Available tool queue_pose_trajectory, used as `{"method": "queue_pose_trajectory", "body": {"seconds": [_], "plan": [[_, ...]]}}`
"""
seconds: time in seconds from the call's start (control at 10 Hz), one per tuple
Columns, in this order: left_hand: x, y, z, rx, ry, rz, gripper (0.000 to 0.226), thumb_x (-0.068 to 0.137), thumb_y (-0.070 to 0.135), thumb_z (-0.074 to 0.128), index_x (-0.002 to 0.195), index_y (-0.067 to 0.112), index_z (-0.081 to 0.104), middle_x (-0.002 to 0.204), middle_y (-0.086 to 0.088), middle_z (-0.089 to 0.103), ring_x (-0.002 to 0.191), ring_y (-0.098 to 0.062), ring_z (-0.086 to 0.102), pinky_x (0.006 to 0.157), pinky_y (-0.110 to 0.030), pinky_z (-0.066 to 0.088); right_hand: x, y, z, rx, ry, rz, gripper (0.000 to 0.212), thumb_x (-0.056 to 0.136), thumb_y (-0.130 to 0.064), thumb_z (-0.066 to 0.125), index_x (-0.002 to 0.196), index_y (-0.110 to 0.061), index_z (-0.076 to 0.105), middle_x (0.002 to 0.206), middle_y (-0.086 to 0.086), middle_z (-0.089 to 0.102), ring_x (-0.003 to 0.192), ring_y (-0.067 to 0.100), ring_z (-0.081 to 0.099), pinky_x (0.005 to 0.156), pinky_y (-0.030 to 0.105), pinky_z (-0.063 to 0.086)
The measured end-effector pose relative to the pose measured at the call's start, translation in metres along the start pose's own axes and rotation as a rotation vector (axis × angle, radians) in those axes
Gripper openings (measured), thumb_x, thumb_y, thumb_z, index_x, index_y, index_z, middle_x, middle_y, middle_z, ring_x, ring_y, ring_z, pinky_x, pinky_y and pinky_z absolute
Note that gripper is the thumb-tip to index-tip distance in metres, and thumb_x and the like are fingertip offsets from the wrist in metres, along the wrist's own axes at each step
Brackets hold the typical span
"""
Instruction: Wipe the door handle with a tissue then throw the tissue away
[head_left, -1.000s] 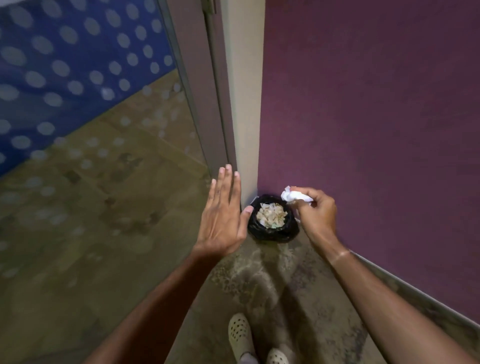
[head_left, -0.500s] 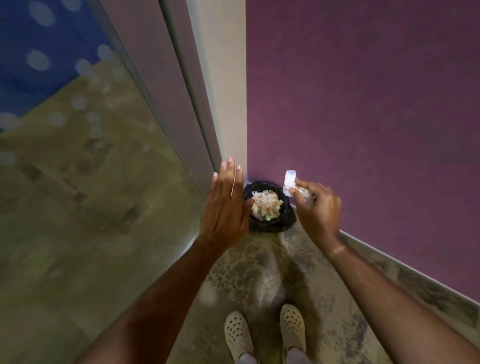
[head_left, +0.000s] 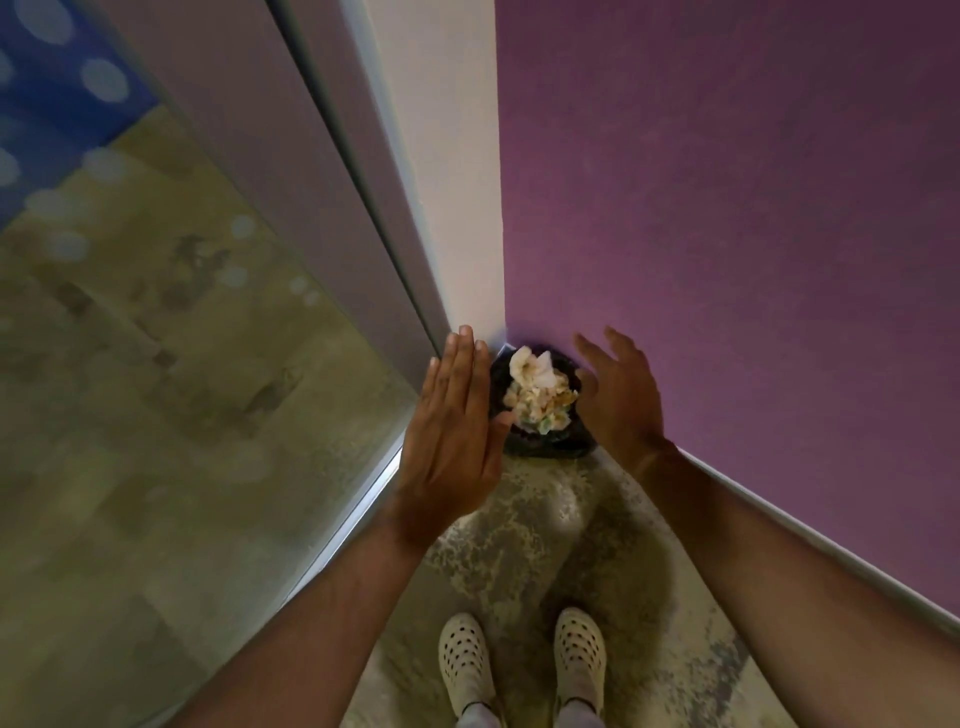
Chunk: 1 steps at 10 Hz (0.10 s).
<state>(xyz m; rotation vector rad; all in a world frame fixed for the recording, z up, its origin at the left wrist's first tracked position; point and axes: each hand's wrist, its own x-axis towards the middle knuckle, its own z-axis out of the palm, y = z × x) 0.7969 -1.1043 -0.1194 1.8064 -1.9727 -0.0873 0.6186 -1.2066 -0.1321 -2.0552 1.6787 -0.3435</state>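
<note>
I see a full bin (head_left: 540, 441) in the corner of the mottled floor (head_left: 519, 545), purple wall (head_left: 727, 234) beside it; left hand (head_left: 452, 441) flat, right hand (head_left: 618, 400) spread, both empty.

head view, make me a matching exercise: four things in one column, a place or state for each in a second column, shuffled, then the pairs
Things
1. left hand
2. right hand
3. bin
4. shoes

Places or states
A. in the corner, black liner, full of crumpled paper
B. flat, fingers together, beside the glass door
C. at the bottom edge, cream, with holes
D. open and empty, next to the purple wall

Pairs: 1-B, 2-D, 3-A, 4-C
</note>
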Motion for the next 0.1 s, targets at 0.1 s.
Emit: {"method": "queue_pose_trajectory", "body": {"seconds": [0.1], "plan": [[0.0047,0.0032,-0.0030,0.016,0.002,-0.038,0.065,0.101,0.027,0.042,0.154,0.001,0.015,0.163,-0.020,0.009,0.153,-0.029,0.004,0.125,-0.043,0.008,-0.0042,0.0026,-0.0070,0.011,0.010,-0.016,0.047,0.094,-0.010,0.053,0.140,-0.016,0.051,0.149,0.016,0.042,0.133,0.033,0.038,0.105,0.045,0.040]]}}
